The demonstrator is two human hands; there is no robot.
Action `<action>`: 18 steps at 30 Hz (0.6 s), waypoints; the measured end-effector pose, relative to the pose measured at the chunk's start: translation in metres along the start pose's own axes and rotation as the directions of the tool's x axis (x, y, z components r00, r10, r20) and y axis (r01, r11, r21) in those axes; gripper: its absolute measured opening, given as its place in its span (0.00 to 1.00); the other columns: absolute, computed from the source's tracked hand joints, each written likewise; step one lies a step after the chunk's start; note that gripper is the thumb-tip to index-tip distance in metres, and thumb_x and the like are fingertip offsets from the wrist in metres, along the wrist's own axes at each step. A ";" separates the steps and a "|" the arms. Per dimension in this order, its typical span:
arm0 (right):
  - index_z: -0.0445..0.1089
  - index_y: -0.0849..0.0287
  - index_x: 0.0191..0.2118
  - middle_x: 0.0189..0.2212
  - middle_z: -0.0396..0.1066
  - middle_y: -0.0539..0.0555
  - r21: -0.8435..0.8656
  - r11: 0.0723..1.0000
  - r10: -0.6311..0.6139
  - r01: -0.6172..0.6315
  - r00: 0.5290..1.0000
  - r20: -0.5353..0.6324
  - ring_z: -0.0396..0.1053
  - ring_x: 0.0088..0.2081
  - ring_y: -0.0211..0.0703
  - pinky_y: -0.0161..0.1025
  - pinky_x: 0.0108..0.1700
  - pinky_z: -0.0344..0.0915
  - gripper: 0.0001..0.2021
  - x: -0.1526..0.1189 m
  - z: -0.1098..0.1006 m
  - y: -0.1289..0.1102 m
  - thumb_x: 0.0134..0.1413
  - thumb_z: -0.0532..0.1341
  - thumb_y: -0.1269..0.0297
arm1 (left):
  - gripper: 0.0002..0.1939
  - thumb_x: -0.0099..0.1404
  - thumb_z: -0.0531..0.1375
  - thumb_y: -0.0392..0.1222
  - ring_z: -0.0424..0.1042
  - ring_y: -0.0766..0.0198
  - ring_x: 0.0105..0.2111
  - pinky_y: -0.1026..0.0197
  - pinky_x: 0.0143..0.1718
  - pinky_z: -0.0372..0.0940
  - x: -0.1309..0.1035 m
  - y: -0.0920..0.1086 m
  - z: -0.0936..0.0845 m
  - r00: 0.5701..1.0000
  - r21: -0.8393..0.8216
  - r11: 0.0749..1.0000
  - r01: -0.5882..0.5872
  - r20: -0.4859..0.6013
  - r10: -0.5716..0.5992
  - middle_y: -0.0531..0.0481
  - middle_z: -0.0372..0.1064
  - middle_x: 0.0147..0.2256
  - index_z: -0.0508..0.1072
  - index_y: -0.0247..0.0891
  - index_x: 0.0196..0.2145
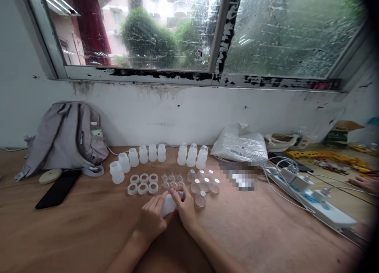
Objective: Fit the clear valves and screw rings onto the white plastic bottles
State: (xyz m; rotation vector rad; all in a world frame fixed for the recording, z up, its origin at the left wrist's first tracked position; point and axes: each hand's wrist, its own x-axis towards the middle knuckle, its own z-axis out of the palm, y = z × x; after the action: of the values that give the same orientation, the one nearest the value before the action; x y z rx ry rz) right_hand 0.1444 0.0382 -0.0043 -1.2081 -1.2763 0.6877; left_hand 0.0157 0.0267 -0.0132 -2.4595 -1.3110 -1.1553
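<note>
A frosted white baby bottle [168, 206] lies tilted between both hands, its top toward the right. My left hand [152, 213] is closed around the bottle's body. My right hand [186, 206] grips the top end, where a clear part, perhaps the nipple, shows between the fingers. Just beyond the hands lie several clear nipples [171, 177] in rows. White screw rings [143, 188] sit in two rows to their left. On the right, close to my right hand, stand several clear domed caps [200, 200].
Open bottle bodies [117, 173] stand at the back left, and three capped bottles [192, 156] near the wall. A grey backpack [69, 134], black phone [58, 189], plastic package [241, 144] and power strip [314, 204] with cables lie around. Another person's hand [363, 183] shows far right.
</note>
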 end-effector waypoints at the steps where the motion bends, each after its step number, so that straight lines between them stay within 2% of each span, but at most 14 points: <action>1: 0.58 0.58 0.22 0.16 0.58 0.45 -0.047 0.999 0.001 -0.001 1.000 0.014 0.56 0.19 0.34 0.31 0.20 0.53 0.13 0.000 0.000 0.000 0.45 0.58 0.54 | 0.24 0.57 0.53 0.51 0.71 0.58 0.34 0.59 0.34 0.67 0.000 0.001 0.000 1.000 -0.014 1.000 0.014 0.013 -0.014 0.42 0.70 0.38 0.62 0.34 0.48; 6: 0.57 0.58 0.21 0.16 0.56 0.45 -0.115 0.993 0.023 -0.021 1.000 0.016 0.54 0.20 0.34 0.31 0.22 0.52 0.13 0.004 -0.003 -0.003 0.46 0.57 0.55 | 0.24 0.55 0.55 0.51 0.71 0.58 0.33 0.59 0.33 0.68 0.003 0.004 -0.001 0.994 -0.101 0.989 0.104 0.042 -0.100 0.44 0.71 0.36 0.64 0.36 0.47; 9: 0.55 0.58 0.20 0.16 0.57 0.45 -0.148 0.989 0.001 0.000 1.000 0.005 0.54 0.20 0.33 0.31 0.22 0.52 0.14 0.005 -0.004 -0.005 0.45 0.58 0.56 | 0.21 0.53 0.57 0.50 0.71 0.59 0.32 0.60 0.33 0.67 0.006 0.006 -0.005 0.992 -0.228 0.966 0.124 0.066 -0.111 0.46 0.72 0.35 0.65 0.38 0.44; 14: 0.53 0.58 0.19 0.15 0.55 0.45 -0.181 0.980 -0.076 0.078 0.997 0.021 0.54 0.19 0.32 0.31 0.21 0.51 0.14 0.004 -0.007 -0.007 0.45 0.57 0.58 | 0.19 0.51 0.59 0.47 0.70 0.64 0.26 0.65 0.27 0.65 0.011 0.010 -0.015 0.970 -0.438 0.871 0.223 0.189 -0.153 0.52 0.71 0.30 0.68 0.41 0.42; 18: 0.52 0.58 0.19 0.15 0.52 0.44 -0.198 0.971 -0.134 0.137 0.991 0.029 0.51 0.18 0.32 0.31 0.21 0.49 0.14 0.005 -0.009 -0.007 0.46 0.55 0.59 | 0.18 0.49 0.60 0.47 0.67 0.66 0.25 0.67 0.25 0.62 0.016 0.012 -0.020 0.918 -0.498 0.784 0.371 0.325 -0.228 0.53 0.70 0.27 0.71 0.38 0.38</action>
State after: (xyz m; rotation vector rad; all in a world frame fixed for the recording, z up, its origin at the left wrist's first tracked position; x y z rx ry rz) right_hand 0.1526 0.0378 0.0047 -1.2646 -1.4529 0.4787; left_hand 0.0187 0.0209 0.0140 -2.9552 -1.6918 -1.5251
